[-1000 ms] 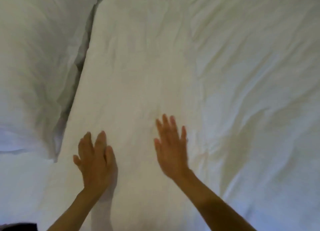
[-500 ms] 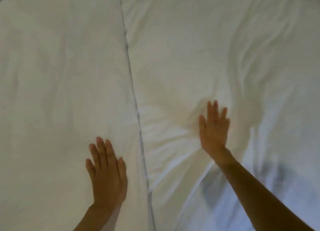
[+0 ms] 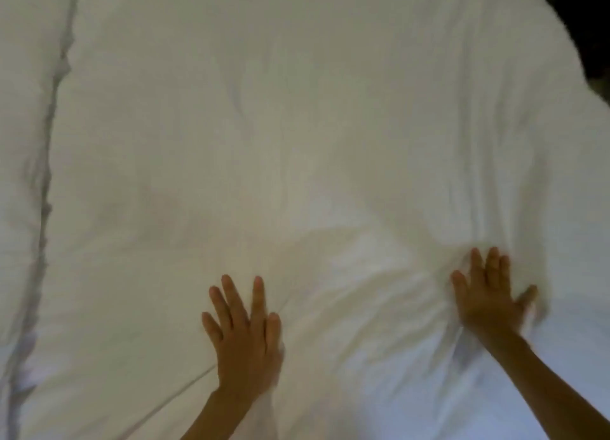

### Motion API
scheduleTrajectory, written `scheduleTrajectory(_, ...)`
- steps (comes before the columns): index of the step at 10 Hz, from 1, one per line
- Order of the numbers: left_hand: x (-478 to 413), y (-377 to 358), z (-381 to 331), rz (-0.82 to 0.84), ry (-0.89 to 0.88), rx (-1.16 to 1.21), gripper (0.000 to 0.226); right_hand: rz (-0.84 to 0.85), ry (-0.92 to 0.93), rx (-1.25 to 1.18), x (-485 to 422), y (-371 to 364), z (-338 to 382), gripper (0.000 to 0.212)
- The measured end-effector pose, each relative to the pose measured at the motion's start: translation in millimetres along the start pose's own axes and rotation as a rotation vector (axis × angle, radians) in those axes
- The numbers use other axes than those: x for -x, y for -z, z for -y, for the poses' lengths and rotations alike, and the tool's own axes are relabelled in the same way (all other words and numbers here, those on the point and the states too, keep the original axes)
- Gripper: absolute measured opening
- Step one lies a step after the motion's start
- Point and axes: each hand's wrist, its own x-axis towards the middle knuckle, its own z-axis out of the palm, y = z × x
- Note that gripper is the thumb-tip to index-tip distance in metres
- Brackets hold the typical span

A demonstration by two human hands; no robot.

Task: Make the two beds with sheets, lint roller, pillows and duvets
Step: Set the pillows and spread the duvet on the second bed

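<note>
Nearest the camera: two bare forearms enter from the bottom edge, both reaching forward onto a white duvet [image 3: 297, 142] that fills almost the whole head view.

Left hand [image 3: 246, 337]: palm down, flat on the fabric, fingers spread and extended, gripping nothing. A thin crease line runs from just beside its wrist down toward the lower-left edge of frame.

Right hand [image 3: 488, 294]: also palm down, fingers extended, thumb splayed to the right, holding nothing. Slightly motion-blurred, sits farther forward than the left hand. Fabric bunched into small folds touching its fingertips and around the heel of the palm; a shadowed fold lies just beside the wrist.

Hands are well apart. Between them the duvet has a shallow raised ridge arcing from above the left hand toward the right hand, with soft wrinkles below it.

Farther out: duvet surface mostly smooth, faint vertical creases near the centre, tighter parallel wrinkles running up from the right hand.

Left side: a grey shadowed seam [image 3: 49, 182] runs roughly top to bottom, separating the duvet from more white bedding [image 3: 19, 109] beside it. Cannot tell whether that strip is a sheet, a pillow or a second duvet.

Far top right: duvet edge falls off against a dark area [image 3: 584, 16]; too dark to make out.
</note>
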Motion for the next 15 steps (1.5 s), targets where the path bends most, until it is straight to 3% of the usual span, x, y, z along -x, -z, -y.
scheduleTrajectory(1,29,-19,-71,0.086,-0.301,-0.021,0.054,-0.231,0.439,0.057,24,-9,57,0.056)
scheduleTrajectory(2,29,-27,-84,0.081,-0.297,-0.057,0.054,-0.181,0.977,0.037,65,-19,104,0.047)
scheduleTrajectory(3,31,-28,-63,-0.008,-0.127,-0.045,0.056,-0.19,0.852,0.048,38,-39,38,0.048)
scheduleTrajectory(4,44,-31,-60,0.007,-0.09,-0.048,0.056,-0.154,0.394,0.074,9,-35,-102,0.053)
scheduleTrajectory(5,61,-42,-91,0.063,0.001,-0.042,0.056,-0.041,-0.015,-0.123,15,-13,-176,0.052)
scheduleTrajectory(6,82,-51,-138,0.099,0.011,-0.02,0.053,-0.128,-0.033,-0.101,33,-9,-139,0.063)
scheduleTrajectory(7,101,-56,-174,0.142,-0.094,-0.005,0.051,-0.223,0.589,0.009,58,-28,-69,0.054)
scheduleTrajectory(8,117,-64,-183,0.114,-0.172,0.006,0.05,-0.23,1.071,0.025,55,-30,-49,0.049)
scheduleTrajectory(9,119,-72,-175,0.097,-0.213,-0.039,0.052,-0.265,0.885,0.071,-7,-41,-149,0.05)
scheduleTrajectory(10,123,-76,-175,0.071,-0.211,-0.086,0.052,0.159,0.684,-1.017,-43,-40,-305,0.059)
scheduleTrajectory(11,124,-78,-196,0.062,-0.125,-0.074,0.054,0.033,-0.348,-0.407,-60,-10,-373,0.043)
scheduleTrajectory(12,126,-83,-229,0.074,-0.078,-0.055,0.057,-0.12,0.0,-0.254,-29,-7,-326,0.053)
scheduleTrajectory(13,123,-88,-262,0.099,-0.062,-0.102,0.057,-0.27,0.504,-0.289,-5,-18,-229,0.058)
scheduleTrajectory(14,118,-96,-289,0.018,-0.038,-0.142,0.054,-0.302,0.93,-0.216,10,-14,-162,0.051)
scheduleTrajectory(15,109,-114,-308,-0.023,0.011,-0.091,0.059,-0.357,1.053,-0.146,-35,-18,-190,0.047)
